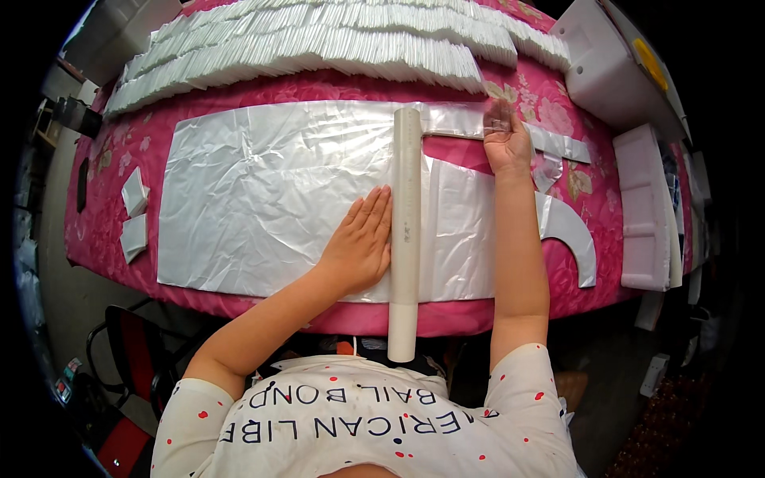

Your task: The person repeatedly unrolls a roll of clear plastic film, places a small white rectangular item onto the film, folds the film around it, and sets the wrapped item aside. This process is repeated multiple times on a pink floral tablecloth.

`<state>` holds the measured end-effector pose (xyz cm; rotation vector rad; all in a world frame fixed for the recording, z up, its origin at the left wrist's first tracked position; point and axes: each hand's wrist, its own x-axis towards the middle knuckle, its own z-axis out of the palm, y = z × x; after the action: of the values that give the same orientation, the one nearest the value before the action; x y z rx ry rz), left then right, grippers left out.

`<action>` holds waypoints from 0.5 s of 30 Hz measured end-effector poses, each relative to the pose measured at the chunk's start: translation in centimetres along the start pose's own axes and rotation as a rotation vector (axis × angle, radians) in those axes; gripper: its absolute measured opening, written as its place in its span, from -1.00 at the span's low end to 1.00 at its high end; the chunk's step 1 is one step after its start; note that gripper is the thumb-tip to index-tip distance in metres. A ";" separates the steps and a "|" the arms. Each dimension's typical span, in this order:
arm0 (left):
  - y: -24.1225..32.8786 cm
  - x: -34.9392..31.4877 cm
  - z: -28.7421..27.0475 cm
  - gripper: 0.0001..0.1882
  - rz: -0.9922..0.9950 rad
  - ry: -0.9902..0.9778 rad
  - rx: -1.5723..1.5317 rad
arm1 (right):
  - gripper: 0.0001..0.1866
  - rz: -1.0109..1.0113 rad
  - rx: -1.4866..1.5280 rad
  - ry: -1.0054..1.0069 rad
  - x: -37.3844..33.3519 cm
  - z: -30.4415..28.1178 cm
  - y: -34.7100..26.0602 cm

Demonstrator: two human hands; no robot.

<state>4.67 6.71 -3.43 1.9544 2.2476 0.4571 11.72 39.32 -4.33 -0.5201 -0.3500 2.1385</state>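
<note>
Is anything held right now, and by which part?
The left hand holds nothing; it lies flat on the silver sheet beside the pale tube. The right hand is partly blurred; any hold there cannot be told.

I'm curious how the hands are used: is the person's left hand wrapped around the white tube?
No, the left hand lies flat on the silvery sheet, beside the white tube.

Sheet [255,207] glossy, crinkled film; tube [406,207] smooth.
</note>
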 end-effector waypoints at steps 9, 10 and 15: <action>0.0 -0.2 0.4 -0.34 0.001 0.034 -0.059 | -0.77 -0.087 -0.001 -0.312 0.1 0.4 -9.4; 0.0 -0.1 0.4 -0.34 0.000 0.032 -0.066 | -0.76 -0.089 -0.015 -0.321 -0.2 1.3 -8.7; -0.4 -0.3 0.4 -0.34 -0.012 0.045 -0.064 | -0.22 -0.304 -0.669 -0.203 -3.4 5.9 -3.3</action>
<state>4.44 6.41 -4.00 1.9174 2.2400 0.5698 12.91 38.05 3.04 -0.5720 -1.2012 1.7487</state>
